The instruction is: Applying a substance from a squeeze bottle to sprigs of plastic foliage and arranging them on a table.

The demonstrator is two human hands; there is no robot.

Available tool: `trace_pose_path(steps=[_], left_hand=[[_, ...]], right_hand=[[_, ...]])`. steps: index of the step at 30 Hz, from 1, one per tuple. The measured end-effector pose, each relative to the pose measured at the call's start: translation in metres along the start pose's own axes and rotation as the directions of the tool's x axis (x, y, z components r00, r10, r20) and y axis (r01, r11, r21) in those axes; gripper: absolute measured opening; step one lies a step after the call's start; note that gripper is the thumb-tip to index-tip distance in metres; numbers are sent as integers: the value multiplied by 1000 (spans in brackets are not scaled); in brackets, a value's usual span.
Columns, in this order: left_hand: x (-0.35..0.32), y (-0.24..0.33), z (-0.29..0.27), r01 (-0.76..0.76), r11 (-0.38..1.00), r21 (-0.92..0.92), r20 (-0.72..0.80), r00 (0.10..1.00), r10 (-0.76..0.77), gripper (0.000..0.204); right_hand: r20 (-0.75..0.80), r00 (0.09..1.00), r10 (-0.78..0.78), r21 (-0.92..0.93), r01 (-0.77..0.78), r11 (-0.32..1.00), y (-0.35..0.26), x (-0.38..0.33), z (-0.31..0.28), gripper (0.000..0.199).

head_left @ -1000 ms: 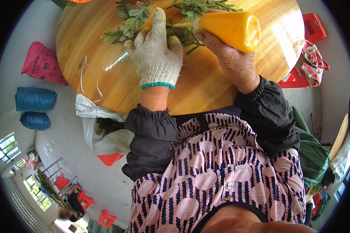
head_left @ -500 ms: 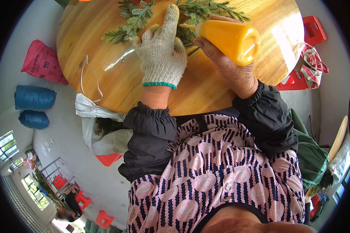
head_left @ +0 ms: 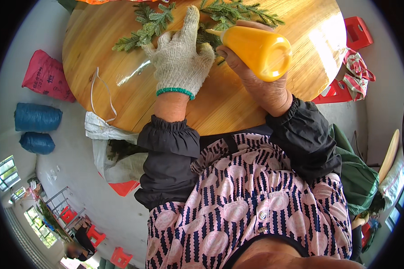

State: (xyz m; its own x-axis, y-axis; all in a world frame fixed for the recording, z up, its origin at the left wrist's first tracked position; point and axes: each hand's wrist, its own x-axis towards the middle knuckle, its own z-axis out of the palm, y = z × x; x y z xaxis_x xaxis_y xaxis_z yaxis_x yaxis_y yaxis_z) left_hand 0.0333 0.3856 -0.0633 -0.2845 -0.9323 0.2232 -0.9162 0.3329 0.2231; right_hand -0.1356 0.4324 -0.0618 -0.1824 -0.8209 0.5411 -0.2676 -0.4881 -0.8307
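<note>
Yellow bottle (head_left: 265,49), more slanted than before.
Right fingers (head_left: 231,57) clasp it; nozzle (head_left: 214,32) remains beside left fingers (head_left: 191,23), spread over sprigs (head_left: 149,31).

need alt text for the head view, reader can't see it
A bare right hand holds a yellow squeeze bottle, its nozzle pointing toward the gloved left hand, by green needle-leaved sprigs on a round wooden table. Further left are a pink sack and two blue bundles.

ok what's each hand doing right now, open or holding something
Left hand: gloved, index finger extended, at the green sprigs; whether it grips one cannot be told.
Right hand: closed around the yellow bottle.
</note>
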Motion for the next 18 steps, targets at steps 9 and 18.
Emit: trace_pose_path(steps=[9,18], left_hand=[[0,-1,15,-51,998,26,-116,992,54,81],[1,7,4,-39,999,16,-112,993,41,76]], right_hand=[[40,999,24,-30,-23,999,-7,1,-3,42],[60,998,19,-68,-15,998,-17,1,-8,36]])
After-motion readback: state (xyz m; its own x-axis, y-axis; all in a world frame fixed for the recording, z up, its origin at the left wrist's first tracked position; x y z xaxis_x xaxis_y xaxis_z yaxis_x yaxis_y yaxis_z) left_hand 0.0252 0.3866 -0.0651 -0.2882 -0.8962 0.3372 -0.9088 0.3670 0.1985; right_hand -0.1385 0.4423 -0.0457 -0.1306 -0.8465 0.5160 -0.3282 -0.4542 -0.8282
